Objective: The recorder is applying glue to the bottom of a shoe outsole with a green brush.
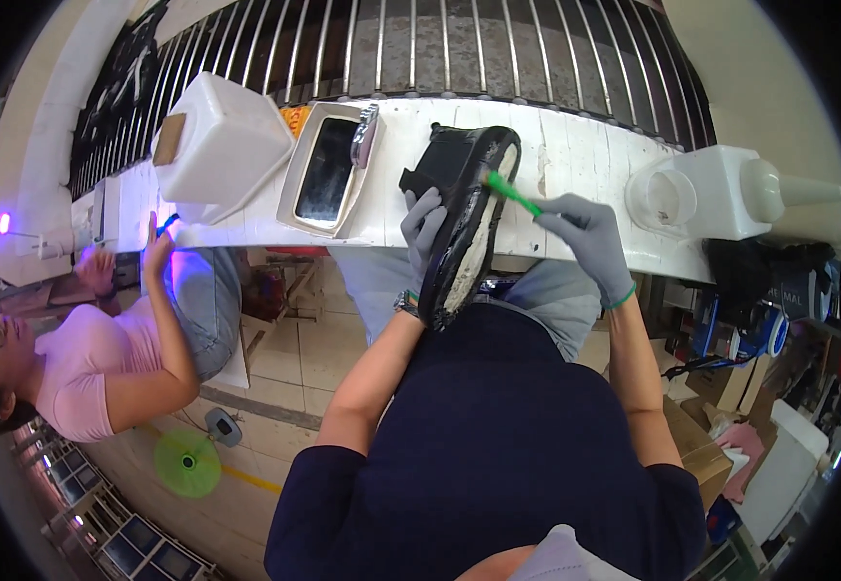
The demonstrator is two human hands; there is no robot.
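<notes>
A black shoe upper (pixel 451 179) lies tilted on its side over the front edge of the white bench, with its pale, rough underside (pixel 479 237) turned to the right. My left hand (pixel 423 225), in a grey glove, is closed around the shoe from its left side. A green-handled brush (pixel 514 195) is pinched in my right hand (pixel 583 232), also gloved in grey. The brush's tip touches the shoe near the border between the black upper and the pale underside.
On the bench (pixel 561 165) stand an open box with a phone (pixel 329 169) and a watch (pixel 365 131), a large white container (pixel 217 145), a round clear cup (pixel 667 198) and a white bottle (pixel 745 189). Metal bars (pixel 445 48) run behind. A co-worker (pixel 116 363) sits at left.
</notes>
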